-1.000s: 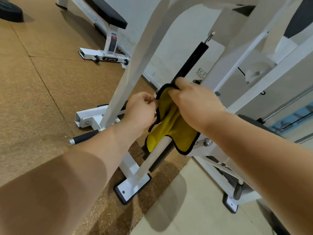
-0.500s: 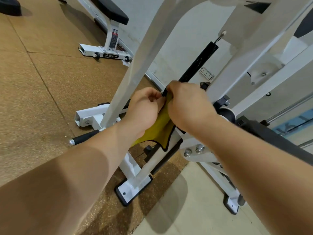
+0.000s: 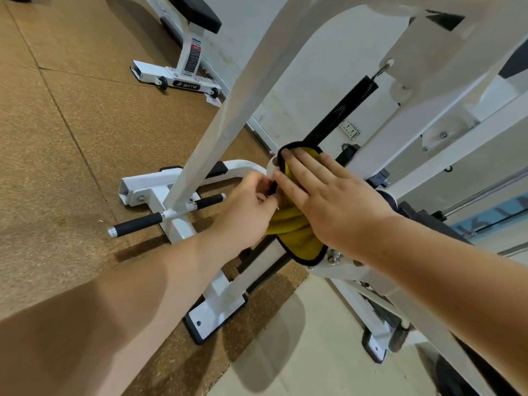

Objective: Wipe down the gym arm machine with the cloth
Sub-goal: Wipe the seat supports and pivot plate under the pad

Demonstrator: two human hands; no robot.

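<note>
Floor: I'm looking at brown speckled matting (image 3: 57, 138) on the left, laid in big squares with thin seams.
Floor edge: at lower right it gives way to a pale smooth floor (image 3: 285, 352).
Wall: plain white wall (image 3: 314, 67) behind, slightly scuffed.
Socket: I can make out a white wall socket (image 3: 350, 129) low down.
Bench: a white-framed bench (image 3: 191, 52) with a black pad (image 3: 197, 12) stands on the matting near the wall, with a label on its post.
Light: soft and even, with blurred shadows on the floor.

Occlusions noted
Middle of cloth (image 3: 297, 238) hidden beneath right hand (image 3: 334, 201) fingers; gym arm machine (image 3: 228, 115) surface under them not visible.
</note>
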